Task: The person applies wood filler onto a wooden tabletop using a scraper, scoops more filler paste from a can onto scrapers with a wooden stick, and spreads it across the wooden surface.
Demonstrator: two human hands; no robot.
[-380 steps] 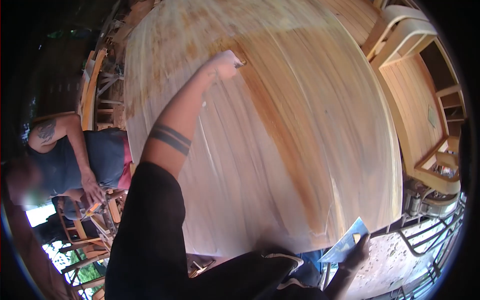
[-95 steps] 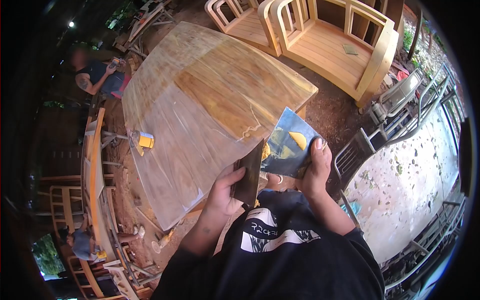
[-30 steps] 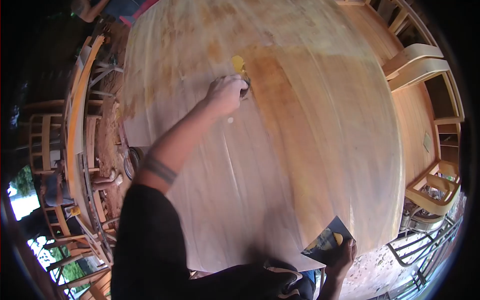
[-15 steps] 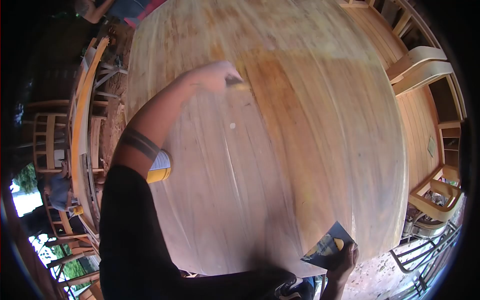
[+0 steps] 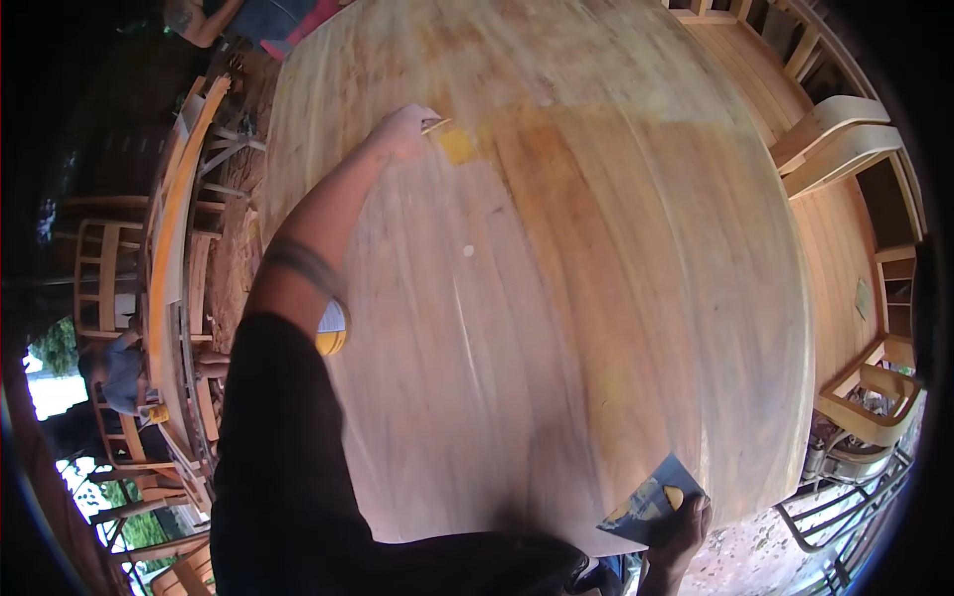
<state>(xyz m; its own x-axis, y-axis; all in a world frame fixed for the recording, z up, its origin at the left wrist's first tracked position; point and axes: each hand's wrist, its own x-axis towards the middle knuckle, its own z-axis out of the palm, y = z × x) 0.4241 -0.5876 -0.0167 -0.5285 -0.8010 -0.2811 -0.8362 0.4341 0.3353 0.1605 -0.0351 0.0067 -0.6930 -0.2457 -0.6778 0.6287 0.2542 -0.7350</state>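
Note:
My left hand (image 5: 405,127) reaches far over a large wooden tabletop (image 5: 477,338), its fingers closed on a thin flat scraper (image 5: 435,125) seen nearly edge-on. Just right of the scraper lies a bright yellow patch of filler (image 5: 457,146) on the wood. At the near right edge, my right hand (image 5: 688,524) grips a dark flat sheet (image 5: 651,494) with a dab of yellowish paste (image 5: 675,497) and smears on it. A yellow tub with a white label (image 5: 332,336) stands by the left edge, partly hidden by my left arm.
Curved wooden chair parts (image 5: 840,139) and a slatted panel (image 5: 830,268) stand along the right. Long boards (image 5: 164,258) and wooden frames (image 5: 104,273) line the left. One person (image 5: 121,372) is at left, another (image 5: 204,22) at the far left corner.
My left hand has moved away and to the left with the scraper, and the yellow filler patch now shows beside it. My right hand stays nearly in place. The view has shifted slightly.

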